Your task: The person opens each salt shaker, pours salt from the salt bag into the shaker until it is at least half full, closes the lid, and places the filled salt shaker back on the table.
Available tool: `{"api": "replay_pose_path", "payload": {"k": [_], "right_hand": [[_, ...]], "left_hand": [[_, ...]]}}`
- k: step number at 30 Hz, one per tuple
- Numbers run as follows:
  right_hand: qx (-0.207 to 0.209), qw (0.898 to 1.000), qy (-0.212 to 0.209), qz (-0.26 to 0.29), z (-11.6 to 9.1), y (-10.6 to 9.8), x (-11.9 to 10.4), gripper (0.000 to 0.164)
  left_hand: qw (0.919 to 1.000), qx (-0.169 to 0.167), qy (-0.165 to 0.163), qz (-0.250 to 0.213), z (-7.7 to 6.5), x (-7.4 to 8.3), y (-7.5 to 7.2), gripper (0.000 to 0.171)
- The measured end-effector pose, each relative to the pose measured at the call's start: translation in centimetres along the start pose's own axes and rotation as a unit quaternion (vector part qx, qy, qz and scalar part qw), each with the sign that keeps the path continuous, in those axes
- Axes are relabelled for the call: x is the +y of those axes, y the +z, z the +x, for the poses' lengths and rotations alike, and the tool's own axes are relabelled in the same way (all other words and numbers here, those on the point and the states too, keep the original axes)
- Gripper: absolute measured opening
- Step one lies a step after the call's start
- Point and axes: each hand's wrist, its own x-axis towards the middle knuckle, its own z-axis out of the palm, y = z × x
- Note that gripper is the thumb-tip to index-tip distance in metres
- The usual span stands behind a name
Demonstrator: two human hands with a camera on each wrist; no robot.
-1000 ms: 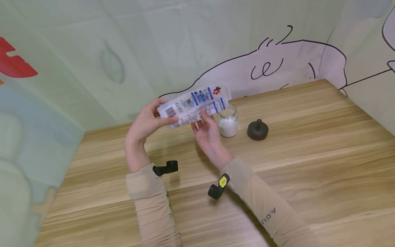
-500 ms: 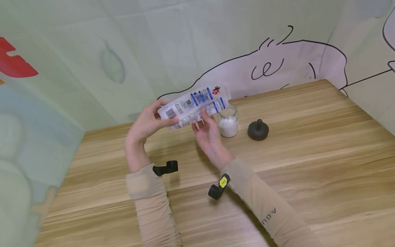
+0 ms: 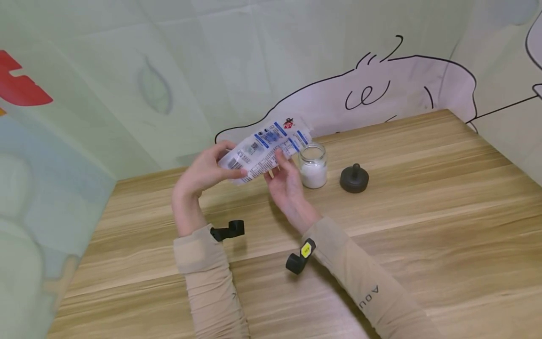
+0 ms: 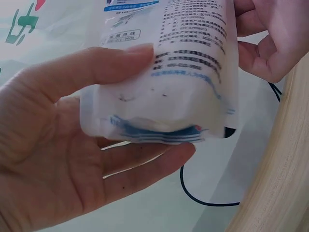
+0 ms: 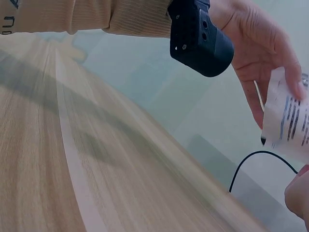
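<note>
A white plastic packet (image 3: 266, 149) with blue and black print and a red logo hangs slanted above the table. At its lower left end, my left hand (image 3: 202, 169) grips it, thumb across the printed face and fingers beneath, as the left wrist view shows on the packet (image 4: 169, 104). My right hand (image 3: 289, 187) holds its lower edge near the middle, thumb on the print and other fingers behind. The packet's upper right end overlaps the rim of a glass jar (image 3: 314, 175) holding white powder. In the right wrist view, only part of my right hand (image 5: 299, 194) shows.
A dark round lid (image 3: 354, 180) with a knob lies right of the jar on the wooden table (image 3: 406, 226). A fabric backdrop (image 3: 203, 61) with drawings rises behind the table's far edge. Both wrists carry black camera mounts, such as the left one (image 3: 228, 230).
The packet has tilted more steeply, its left end dropping slightly with my left hand and its logo end shifting left. My right hand, the jar and the lid stay in place.
</note>
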Motion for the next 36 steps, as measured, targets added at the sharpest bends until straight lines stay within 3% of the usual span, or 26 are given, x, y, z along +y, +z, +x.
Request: {"api": "replay_pose_path", "payload": {"k": [10,21,36], "right_hand": [[-0.001,1.000,0.001,-0.006,0.07,-0.04,-0.16,0.035],[-0.008,1.000,-0.003,0.002,0.13,-0.17,-0.13,0.048],[-0.007,1.000,-0.007,-0.016,0.26,-0.17,0.03,0.042]], "left_hand": [[0.9998,-0.018,0.008,0.001,0.35,-0.16,0.41,0.051],[0.9995,-0.029,0.014,0.002,0.61,-0.43,0.54,0.054],[0.9973,-0.068,0.026,-0.009,0.94,-0.92,0.73,0.058]]}}
